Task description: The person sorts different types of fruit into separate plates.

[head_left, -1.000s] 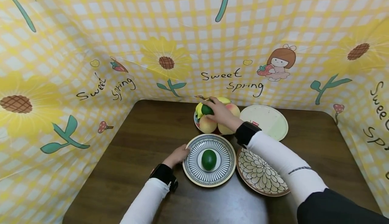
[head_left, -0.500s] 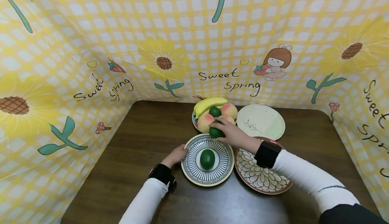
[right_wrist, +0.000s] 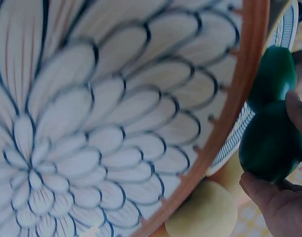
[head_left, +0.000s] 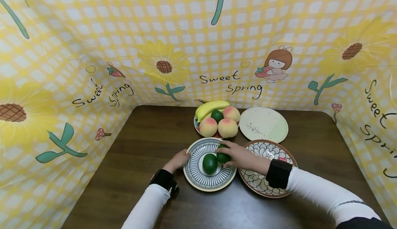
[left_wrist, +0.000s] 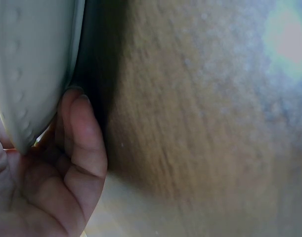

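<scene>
A blue-and-white striped plate (head_left: 193, 173) lies mid-table, gripped at its left rim by my left hand (head_left: 178, 160). In the left wrist view, curled fingers (left_wrist: 86, 131) reach under the plate's pale underside (left_wrist: 34, 64). My right hand (head_left: 243, 156) holds a dark green oval fruit (head_left: 222, 154) over the plate's right part; whether it touches the plate I cannot tell. Another dark green oval fruit (head_left: 210, 163) sits at the plate's centre, close beside the held one. The right wrist view shows the thumb and fingers around the held fruit (right_wrist: 269, 143).
Behind the striped plate, a fruit dish (head_left: 196, 127) bears bananas (head_left: 212, 109), several peaches (head_left: 227, 128) and a green fruit (head_left: 217, 115). A pale oval plate (head_left: 263, 123) lies at the back right. A brown-rimmed flower-patterned plate (head_left: 263, 184) lies under the right wrist.
The right hand has taken a green fruit from the fruit dish and brought it toward me, over the striped plate. The left hand has kept its grip on the rim.
</scene>
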Demonstrator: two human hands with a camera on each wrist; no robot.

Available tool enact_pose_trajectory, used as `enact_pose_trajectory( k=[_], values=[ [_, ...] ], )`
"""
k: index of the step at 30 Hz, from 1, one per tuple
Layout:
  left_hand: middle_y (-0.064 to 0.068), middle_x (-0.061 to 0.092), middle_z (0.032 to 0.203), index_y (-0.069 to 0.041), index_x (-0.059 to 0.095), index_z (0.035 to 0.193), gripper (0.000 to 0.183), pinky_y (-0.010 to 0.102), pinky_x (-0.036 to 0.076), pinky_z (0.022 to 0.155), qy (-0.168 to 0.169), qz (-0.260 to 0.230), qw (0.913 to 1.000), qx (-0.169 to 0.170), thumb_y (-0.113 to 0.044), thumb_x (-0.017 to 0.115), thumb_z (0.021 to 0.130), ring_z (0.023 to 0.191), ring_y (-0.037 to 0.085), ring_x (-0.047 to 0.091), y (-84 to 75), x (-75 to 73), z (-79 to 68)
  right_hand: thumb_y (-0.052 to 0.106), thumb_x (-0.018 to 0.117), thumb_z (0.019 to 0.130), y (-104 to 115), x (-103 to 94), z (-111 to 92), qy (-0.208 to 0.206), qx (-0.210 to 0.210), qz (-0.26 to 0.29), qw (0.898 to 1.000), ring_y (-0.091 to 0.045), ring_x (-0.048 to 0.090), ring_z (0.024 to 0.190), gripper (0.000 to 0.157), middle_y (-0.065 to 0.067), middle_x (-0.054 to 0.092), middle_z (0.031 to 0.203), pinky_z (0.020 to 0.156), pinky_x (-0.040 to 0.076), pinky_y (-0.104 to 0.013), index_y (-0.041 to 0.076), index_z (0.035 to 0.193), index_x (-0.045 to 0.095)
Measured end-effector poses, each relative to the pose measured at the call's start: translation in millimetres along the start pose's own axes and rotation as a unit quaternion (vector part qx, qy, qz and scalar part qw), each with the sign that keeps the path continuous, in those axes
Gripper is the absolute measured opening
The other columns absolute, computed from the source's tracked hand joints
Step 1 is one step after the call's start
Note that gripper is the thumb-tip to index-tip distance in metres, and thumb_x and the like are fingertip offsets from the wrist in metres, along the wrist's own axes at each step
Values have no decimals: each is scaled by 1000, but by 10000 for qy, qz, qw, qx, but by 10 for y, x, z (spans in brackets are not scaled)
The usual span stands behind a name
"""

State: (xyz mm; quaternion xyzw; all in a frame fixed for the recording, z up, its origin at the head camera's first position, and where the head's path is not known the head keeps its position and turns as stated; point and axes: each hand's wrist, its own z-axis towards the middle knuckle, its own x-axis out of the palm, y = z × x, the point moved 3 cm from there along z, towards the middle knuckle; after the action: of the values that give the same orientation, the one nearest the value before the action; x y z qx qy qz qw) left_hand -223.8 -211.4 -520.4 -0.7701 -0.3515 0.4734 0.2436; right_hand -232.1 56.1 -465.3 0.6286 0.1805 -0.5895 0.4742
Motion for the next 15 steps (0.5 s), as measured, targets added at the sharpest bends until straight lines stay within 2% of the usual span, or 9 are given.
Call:
enact_pose_trajectory(
  k=[5, 15],
  values=[
    [12, 60, 83, 7, 51, 131, 38, 26, 48, 59, -90, -3, 9999, 51, -21, 33, 111, 64, 15, 56, -4, 0, -8, 16, 84, 83, 48, 88, -51, 173, -54, 158, 9997, -49, 59, 125, 55, -32, 50, 146, 100, 54, -52, 10, 134, 64],
    [11, 59, 83, 7, 50, 133, 40, 24, 46, 58, -95, 88, 9998, 121, -21, 33, 110, 62, 14, 55, -7, -6, -28, 17, 85, 82, 105, 212, -96, 279, -164, 79, 9994, -38, 62, 120, 53, -25, 55, 137, 99, 54, -43, 11, 131, 66]
  ],
)
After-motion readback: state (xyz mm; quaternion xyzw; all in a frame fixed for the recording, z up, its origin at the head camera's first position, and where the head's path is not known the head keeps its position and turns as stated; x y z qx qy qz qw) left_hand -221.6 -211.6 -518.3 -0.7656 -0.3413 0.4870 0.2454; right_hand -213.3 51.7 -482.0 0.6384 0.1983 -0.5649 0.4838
